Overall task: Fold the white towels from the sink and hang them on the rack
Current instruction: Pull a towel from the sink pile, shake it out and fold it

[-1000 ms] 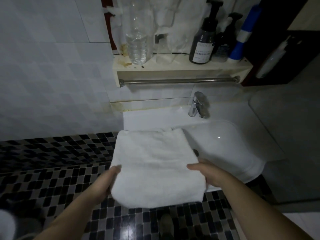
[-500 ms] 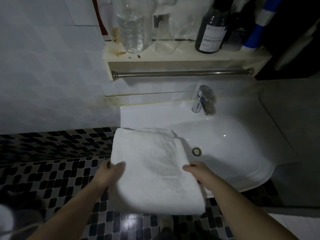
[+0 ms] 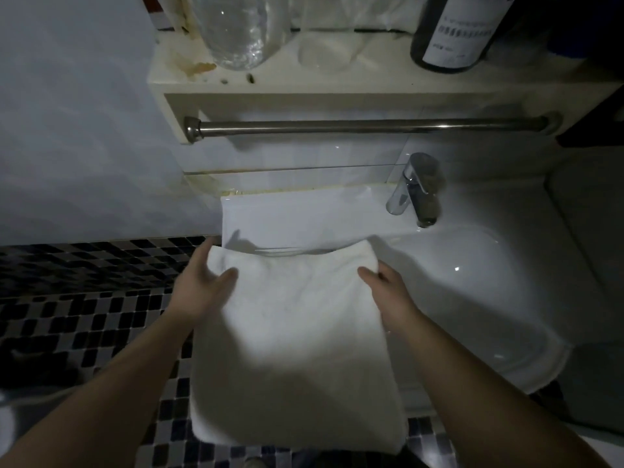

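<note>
A folded white towel hangs between my hands in front of the white sink. My left hand grips its upper left corner, thumb on top. My right hand grips the upper right corner, thumb on top. The towel's far edge is near the sink's back left ledge, below the metal rack bar under the shelf. The bar is bare.
A cream shelf above the bar carries a clear bottle and a dark labelled bottle. A chrome tap stands at the sink's back. Black-and-white mosaic tiles cover the surface at left.
Both hands have slid from the towel's middle sides up to its far corners. The view has moved closer to the shelf and bar.
</note>
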A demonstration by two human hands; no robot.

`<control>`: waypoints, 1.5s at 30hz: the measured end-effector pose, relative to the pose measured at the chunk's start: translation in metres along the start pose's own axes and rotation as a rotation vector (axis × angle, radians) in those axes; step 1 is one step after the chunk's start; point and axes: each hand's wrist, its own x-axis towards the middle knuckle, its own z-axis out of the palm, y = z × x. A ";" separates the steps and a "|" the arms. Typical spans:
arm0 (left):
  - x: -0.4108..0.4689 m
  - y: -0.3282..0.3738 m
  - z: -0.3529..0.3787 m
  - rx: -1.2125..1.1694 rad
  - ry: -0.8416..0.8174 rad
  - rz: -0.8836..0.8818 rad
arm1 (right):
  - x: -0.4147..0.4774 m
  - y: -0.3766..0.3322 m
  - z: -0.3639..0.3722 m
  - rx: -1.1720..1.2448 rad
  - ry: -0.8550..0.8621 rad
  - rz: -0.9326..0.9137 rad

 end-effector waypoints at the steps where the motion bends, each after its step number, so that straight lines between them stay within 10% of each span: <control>1: 0.003 0.000 -0.002 0.030 0.002 -0.001 | 0.002 -0.002 -0.001 0.020 0.004 -0.019; 13: 0.004 -0.029 0.005 -0.308 -0.038 -0.362 | 0.023 0.006 0.040 0.114 -0.151 0.225; 25: -0.036 -0.007 -0.006 -0.338 -0.016 -0.130 | -0.005 -0.016 0.011 0.211 -0.289 0.325; 30: -0.051 -0.016 -0.027 -0.306 -0.461 -0.330 | -0.036 -0.006 -0.012 0.079 -0.457 0.427; 40: -0.051 -0.013 -0.002 -0.285 0.005 0.022 | -0.027 0.022 0.007 0.296 0.119 0.034; 45: -0.021 -0.011 0.014 -0.117 0.090 -0.177 | 0.002 0.027 0.015 0.218 0.090 0.128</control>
